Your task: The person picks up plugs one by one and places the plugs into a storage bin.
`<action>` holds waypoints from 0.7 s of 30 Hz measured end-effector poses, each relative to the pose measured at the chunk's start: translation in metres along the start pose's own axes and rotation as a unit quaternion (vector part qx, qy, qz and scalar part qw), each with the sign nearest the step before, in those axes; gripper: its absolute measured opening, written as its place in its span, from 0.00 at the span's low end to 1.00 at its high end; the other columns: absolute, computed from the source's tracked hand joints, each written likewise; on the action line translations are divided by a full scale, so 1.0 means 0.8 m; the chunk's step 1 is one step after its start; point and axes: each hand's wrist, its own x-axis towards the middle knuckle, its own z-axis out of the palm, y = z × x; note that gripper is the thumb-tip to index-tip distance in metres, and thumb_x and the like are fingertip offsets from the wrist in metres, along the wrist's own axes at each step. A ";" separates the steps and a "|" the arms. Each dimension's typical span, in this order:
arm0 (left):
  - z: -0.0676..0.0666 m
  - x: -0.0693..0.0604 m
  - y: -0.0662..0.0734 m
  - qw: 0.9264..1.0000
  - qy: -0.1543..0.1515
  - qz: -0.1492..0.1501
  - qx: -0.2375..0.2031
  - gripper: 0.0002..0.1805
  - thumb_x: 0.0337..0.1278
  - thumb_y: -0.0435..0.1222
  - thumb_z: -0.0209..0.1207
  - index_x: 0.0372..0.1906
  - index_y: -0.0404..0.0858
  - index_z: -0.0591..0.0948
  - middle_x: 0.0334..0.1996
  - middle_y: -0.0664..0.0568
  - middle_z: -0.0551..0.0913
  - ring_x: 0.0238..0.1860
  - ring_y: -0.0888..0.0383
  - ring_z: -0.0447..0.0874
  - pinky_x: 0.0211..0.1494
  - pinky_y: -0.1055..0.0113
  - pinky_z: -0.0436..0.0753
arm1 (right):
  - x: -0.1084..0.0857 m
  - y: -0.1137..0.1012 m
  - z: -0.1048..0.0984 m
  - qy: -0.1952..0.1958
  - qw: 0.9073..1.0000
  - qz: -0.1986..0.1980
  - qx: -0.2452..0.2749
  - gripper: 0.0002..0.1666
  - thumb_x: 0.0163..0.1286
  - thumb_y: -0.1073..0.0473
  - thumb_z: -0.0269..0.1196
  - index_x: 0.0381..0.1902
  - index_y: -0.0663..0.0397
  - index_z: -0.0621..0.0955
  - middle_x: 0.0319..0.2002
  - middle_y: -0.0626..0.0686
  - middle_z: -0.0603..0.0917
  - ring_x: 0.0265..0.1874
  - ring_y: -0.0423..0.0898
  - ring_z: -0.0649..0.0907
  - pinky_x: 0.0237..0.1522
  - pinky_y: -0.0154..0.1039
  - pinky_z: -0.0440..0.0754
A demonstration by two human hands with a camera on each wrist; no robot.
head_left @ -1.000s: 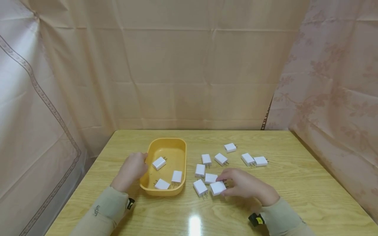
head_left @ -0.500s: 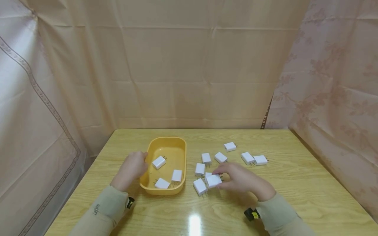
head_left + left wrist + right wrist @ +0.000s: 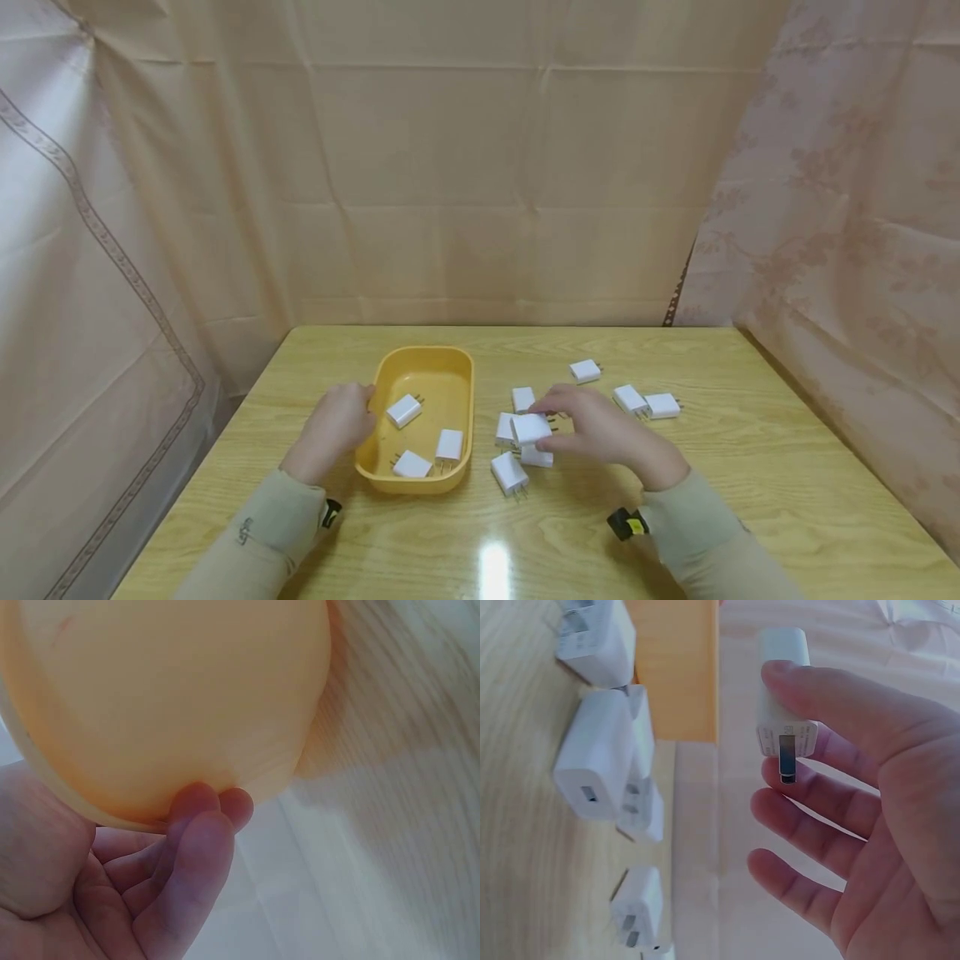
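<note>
Head: I've got my left hand point(image 3: 333, 427) pinching the yellow bin point(image 3: 438, 377), three white chargers point(image 3: 405, 412) inside. Right hand point(image 3: 600, 429) pinches the held charger point(image 3: 529, 429), right of the bin, near loose chargers point(image 3: 510, 473) on the worktop point(image 3: 765, 458).
Left wrist: fingertips point(image 3: 202, 832) on bin edge.
Right wrist: held charger clear of worktop, metal prong exposed, lower fingers point(image 3: 802, 825) spread apart.

The head view looks from above, forward and down, over the table point(image 3: 750, 492). The left wrist view stands very near to the left hand point(image 3: 127, 892) and the yellow tray point(image 3: 180, 697). The right wrist view, also close, is turned sideways, and shares with the head view the white plug point(image 3: 775, 714) in the right hand point(image 3: 900, 802).
</note>
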 end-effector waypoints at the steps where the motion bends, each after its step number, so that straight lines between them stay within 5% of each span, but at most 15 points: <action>1: 0.000 0.000 0.000 1.000 0.000 0.001 0.000 0.27 0.61 0.24 0.54 0.66 0.21 0.74 0.61 0.29 0.77 0.24 0.54 0.75 0.21 0.66 0.74 | 0.001 -0.001 -0.001 0.004 1.000 0.002 -0.003 0.23 0.64 0.49 0.74 0.55 0.49 0.86 0.48 0.43 0.84 0.46 0.45 0.82 0.48 0.47 0.82; 9: 0.000 0.002 0.000 1.000 0.008 0.009 0.011 0.26 0.60 0.24 0.55 0.65 0.21 0.75 0.60 0.30 0.78 0.28 0.52 0.76 0.22 0.66 0.74 | 0.023 -0.014 -0.015 0.020 1.000 -0.010 -0.002 0.24 0.65 0.50 0.73 0.57 0.51 0.85 0.48 0.45 0.84 0.43 0.48 0.83 0.45 0.45 0.82; 21: -0.001 0.000 0.002 1.000 -0.005 -0.008 0.002 0.27 0.61 0.25 0.56 0.66 0.22 0.73 0.60 0.30 0.78 0.20 0.55 0.72 0.21 0.65 0.75 | 0.053 -0.036 -0.025 0.022 1.000 0.005 -0.021 0.26 0.65 0.46 0.72 0.59 0.49 0.84 0.51 0.46 0.84 0.48 0.48 0.83 0.50 0.48 0.81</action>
